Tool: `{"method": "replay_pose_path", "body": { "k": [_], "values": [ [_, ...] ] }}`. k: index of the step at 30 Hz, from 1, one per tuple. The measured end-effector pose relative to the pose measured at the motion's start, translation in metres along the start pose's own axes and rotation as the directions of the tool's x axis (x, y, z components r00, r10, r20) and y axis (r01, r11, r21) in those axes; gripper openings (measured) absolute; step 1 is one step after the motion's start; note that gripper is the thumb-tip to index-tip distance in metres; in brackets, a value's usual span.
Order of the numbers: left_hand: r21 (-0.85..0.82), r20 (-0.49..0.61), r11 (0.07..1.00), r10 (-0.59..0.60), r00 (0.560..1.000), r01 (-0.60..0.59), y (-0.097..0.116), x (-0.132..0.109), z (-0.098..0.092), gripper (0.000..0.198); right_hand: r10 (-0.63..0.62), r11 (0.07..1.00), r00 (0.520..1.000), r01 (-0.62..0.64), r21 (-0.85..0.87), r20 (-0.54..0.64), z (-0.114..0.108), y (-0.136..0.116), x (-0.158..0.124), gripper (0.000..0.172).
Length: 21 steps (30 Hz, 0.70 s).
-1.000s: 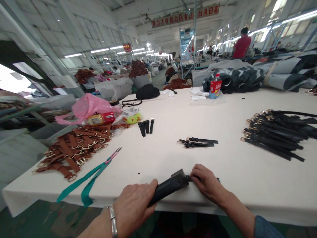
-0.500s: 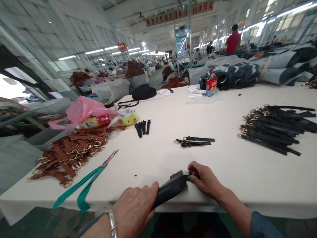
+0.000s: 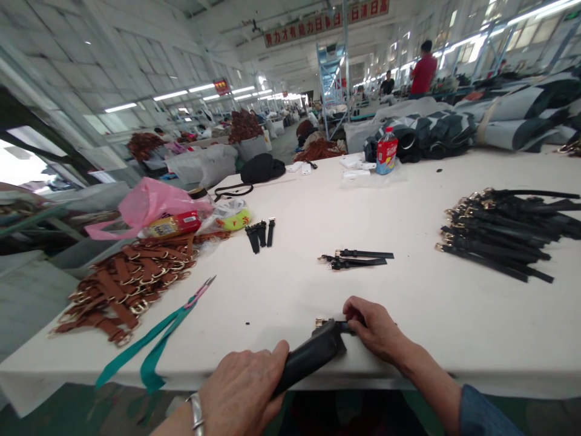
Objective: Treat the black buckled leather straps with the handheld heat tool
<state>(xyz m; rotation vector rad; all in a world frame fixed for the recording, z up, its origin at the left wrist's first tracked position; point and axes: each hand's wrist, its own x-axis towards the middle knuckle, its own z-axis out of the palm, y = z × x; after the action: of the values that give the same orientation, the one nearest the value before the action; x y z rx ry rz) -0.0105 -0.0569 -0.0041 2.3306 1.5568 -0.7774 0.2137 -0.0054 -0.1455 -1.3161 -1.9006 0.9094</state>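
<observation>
My left hand (image 3: 247, 383) is wrapped round the thick handle of a black hand-held tool (image 3: 306, 358) whose exact kind I cannot make out. The tool's wide head points right and lies against a short black strap (image 3: 342, 327). A gold buckle (image 3: 319, 323) on that strap shows just beyond the head. With thumb and fingers closed, my right hand (image 3: 374, 327) pinches the strap's other end near the front of the table. Farther back lie a few similar black buckled straps (image 3: 363, 254). What lies under the tool's head is hidden.
A white-covered table (image 3: 290, 284) spreads out in front. Scissors (image 3: 200, 293) with teal ribbon and a heap of brown straps (image 3: 131, 278) lie left. Small black buckle pieces (image 3: 258, 235) lie nearby. To the right is a pile of black straps (image 3: 499, 233); a red-labelled bottle (image 3: 386, 151) stands behind.
The tool and my left hand have shifted slightly down and left, so the strap's gold buckle now shows more. My right hand has hardly moved and keeps its pinch.
</observation>
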Motion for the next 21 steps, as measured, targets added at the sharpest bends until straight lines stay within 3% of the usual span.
{"method": "replay_pose_path", "body": {
  "k": [7, 12, 21],
  "values": [
    [-0.019, -0.035, 0.999, 0.031, 0.999, -0.032, 0.003, 0.006, 0.001, 0.031, -0.02, 1.0, 1.0, 0.02, 0.01, -0.009, 0.0, 0.002, 0.0, 0.018],
    [0.062, -0.113, 0.998, -0.017, 0.993, 0.024, -0.005, 0.012, -0.005, 0.033, -0.051, 0.998, 0.998, 0.052, 0.021, -0.023, 0.001, 0.004, -0.001, 0.018],
    [0.011, 0.017, 1.0, -0.009, 1.0, 0.009, 0.005, 0.002, -0.009, 0.033, -0.047, 0.999, 0.998, 0.047, 0.007, -0.031, 0.001, 0.003, -0.003, 0.019]
  ]
}}
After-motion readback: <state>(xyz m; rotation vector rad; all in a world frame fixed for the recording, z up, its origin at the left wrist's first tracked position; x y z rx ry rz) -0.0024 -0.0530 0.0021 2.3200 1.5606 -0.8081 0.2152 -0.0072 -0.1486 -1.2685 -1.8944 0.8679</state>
